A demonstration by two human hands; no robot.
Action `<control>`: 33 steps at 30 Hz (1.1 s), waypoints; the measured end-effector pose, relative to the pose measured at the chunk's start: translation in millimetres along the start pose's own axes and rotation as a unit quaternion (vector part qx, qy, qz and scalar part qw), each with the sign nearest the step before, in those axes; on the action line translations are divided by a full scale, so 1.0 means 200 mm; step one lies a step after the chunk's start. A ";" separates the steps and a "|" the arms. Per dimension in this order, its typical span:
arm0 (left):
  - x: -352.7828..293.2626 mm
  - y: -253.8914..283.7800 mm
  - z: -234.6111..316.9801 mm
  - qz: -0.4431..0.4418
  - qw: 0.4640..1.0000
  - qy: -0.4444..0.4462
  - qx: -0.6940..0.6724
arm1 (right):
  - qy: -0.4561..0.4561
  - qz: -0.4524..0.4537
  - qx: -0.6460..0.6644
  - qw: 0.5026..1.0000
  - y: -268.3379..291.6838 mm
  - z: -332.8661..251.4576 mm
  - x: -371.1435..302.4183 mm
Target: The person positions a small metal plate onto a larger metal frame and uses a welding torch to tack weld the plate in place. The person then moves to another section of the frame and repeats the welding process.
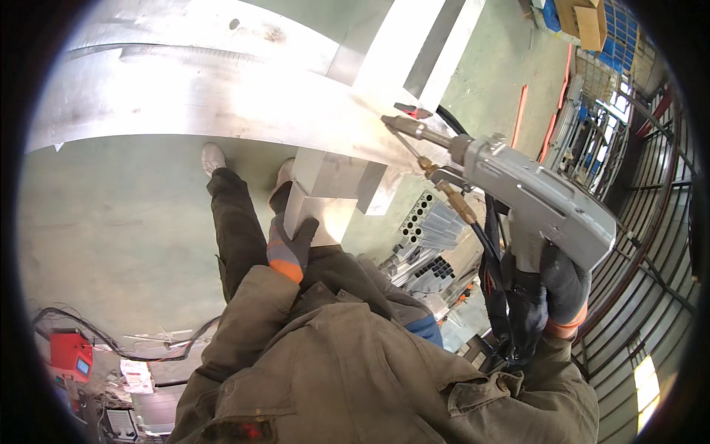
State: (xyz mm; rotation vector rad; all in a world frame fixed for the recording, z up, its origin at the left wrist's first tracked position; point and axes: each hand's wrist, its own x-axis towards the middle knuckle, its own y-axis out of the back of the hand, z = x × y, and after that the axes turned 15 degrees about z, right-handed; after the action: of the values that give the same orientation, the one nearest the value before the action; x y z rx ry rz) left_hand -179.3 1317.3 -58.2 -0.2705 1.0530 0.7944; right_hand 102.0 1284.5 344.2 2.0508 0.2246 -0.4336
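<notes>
My right hand (563,285), in a dark glove with an orange cuff, is closed round the grip of a grey welding gun (543,192). The gun points left, and its nozzle with a thin brass wire guide (447,194) hangs over the right part of the big metal workpiece (214,100). My left hand (290,248), in a grey and orange glove, is wrapped round the near end of a square metal bar (325,214). That bar juts toward me from below the workpiece. Some left fingers are hidden behind it.
Two long metal beams (399,44) run away behind the workpiece. Black cables (494,259) trail from the gun. Metal profiles (429,226) are stacked at the right below. A red machine (72,354) stands at the lower left. A cardboard box (588,26) sits at the upper right.
</notes>
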 end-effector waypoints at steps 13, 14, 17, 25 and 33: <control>0.05 -0.06 -0.13 0.068 0.995 -0.070 -0.022 | 0.220 0.080 -0.244 0.941 0.28 0.42 -0.06; 0.05 -0.07 -0.14 0.069 0.994 -0.079 -0.031 | 0.241 0.096 -0.236 0.937 0.31 0.47 -0.06; 0.05 -0.07 -0.11 0.063 0.993 -0.061 -0.083 | 0.291 0.134 -0.221 0.921 0.37 0.57 -0.09; -0.13 -0.08 -0.02 -0.014 0.939 -0.016 -0.344 | 0.204 0.115 -0.118 0.965 0.52 0.71 -0.25; -0.07 -0.26 -0.17 0.017 0.902 0.004 -0.430 | 0.322 0.050 -0.076 0.942 0.60 0.95 -0.31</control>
State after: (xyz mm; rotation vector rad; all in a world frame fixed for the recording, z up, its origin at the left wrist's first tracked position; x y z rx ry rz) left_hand -168.7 1256.8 -72.0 -1.0077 0.6533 1.2640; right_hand 44.7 1060.4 380.2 1.9804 0.5232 0.3264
